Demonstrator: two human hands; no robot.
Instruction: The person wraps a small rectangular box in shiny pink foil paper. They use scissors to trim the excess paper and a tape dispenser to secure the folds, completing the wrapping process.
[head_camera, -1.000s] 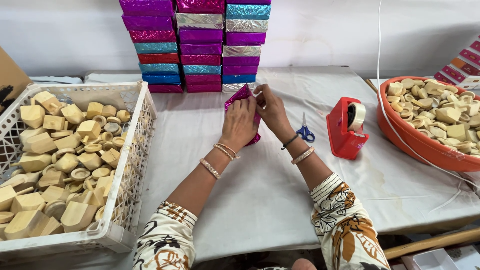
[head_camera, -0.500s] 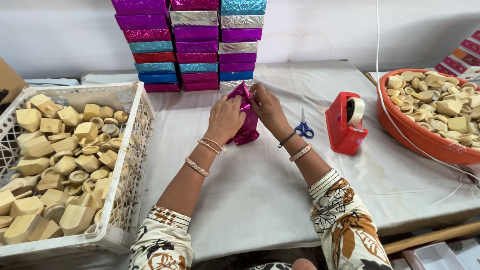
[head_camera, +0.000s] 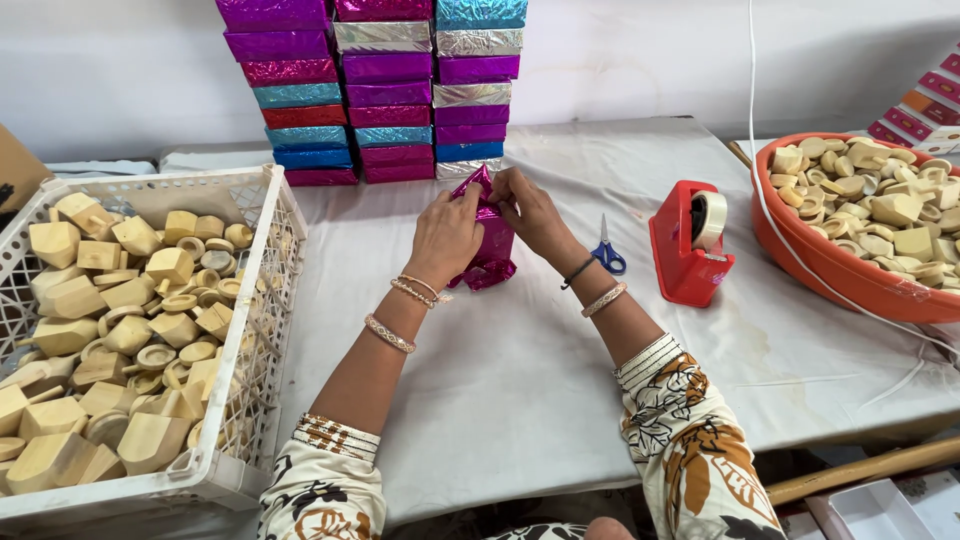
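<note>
Both hands meet at the middle of the white-covered table (head_camera: 520, 370), working on a small parcel in shiny magenta foil (head_camera: 494, 245) that stands on end. My left hand (head_camera: 446, 236) grips its left side with the fingers curled over the foil. My right hand (head_camera: 528, 208) pinches the foil's upper corner at the top right. Part of the parcel is hidden behind the fingers.
Behind the hands rise three stacks of foil-wrapped boxes (head_camera: 390, 90) in magenta, purple, teal and silver. Left: a white plastic crate (head_camera: 250, 330) of wooden pieces. Right: blue-handled scissors (head_camera: 606, 252), a red tape dispenser (head_camera: 690, 243), an orange tub (head_camera: 830, 275) of wooden pieces, a white cable (head_camera: 770, 210).
The parcel has been turned more upright and my left hand has slid off its face to its left side. My right hand stays pinching the top fold.
</note>
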